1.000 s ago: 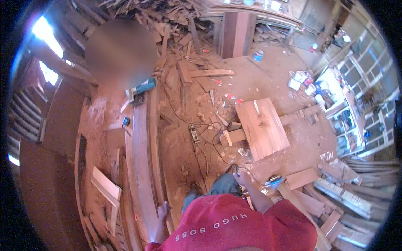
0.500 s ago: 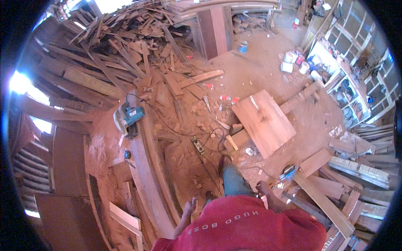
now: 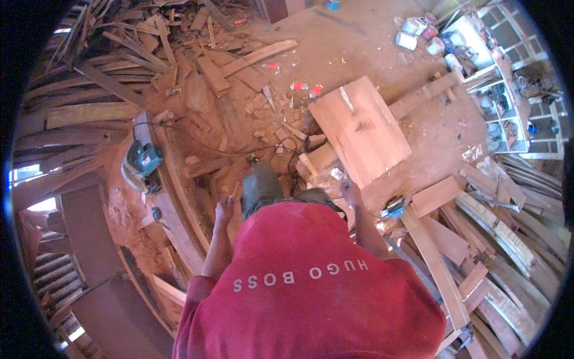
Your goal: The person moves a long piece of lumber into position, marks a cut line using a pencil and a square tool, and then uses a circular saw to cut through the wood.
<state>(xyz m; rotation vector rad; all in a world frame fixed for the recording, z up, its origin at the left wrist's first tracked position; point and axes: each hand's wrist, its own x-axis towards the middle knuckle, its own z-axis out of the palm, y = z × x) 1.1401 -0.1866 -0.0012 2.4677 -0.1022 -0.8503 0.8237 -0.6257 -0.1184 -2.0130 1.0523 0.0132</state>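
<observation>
My left hand hangs beside my trousered leg, fingers loosely curled with nothing visible in them, near the long plank bench. On that bench are a teal power saw and a small dark-blue object. My right hand is out to the right with curled fingers; what they hold, if anything, I cannot make out. It is nearest a pale wide wooden panel lying on offcuts ahead. A blue power tool rests beside a long board to the right.
A large scrap-wood heap fills the upper left. Cords and offcuts lie on the dusty floor ahead. Paint containers stand near a white shelf unit at the upper right. Stacked timber covers the right side.
My body has moved forward along the bench, one leg stepping toward the cords. The view has shifted, bringing the saw and panel nearer. Both hands have swung slightly, staying curled.
</observation>
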